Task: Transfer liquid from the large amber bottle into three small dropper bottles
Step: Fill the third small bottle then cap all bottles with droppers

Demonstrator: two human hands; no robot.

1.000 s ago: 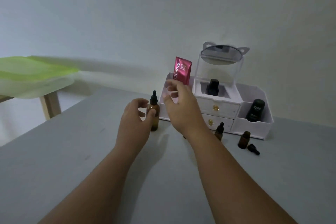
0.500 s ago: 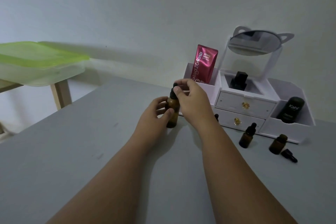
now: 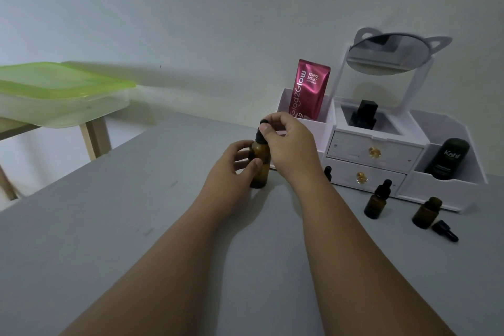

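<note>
Grey table (image 3: 109, 254): left hand (image 3: 231, 172) grips large amber bottle (image 3: 262, 151) upright; right hand (image 3: 291, 144) pinches black dropper cap (image 3: 260, 138), apparently seated.

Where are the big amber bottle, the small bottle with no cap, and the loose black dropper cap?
large amber bottle (image 3: 260, 179), head view, lower glass body.
uncapped small bottle (image 3: 425, 214), head view, amber body.
loose dropper cap (image 3: 444, 230), head view, middle of its black length.

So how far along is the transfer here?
Done: the first small bottle stands uncapped, its cap lying beside it. In hand: the left hand holds the large amber bottle while the right hand pinches its dropper top. Left: seemingly all three fills; the second small bottle and the half-hidden third small bottle are capped.
</note>
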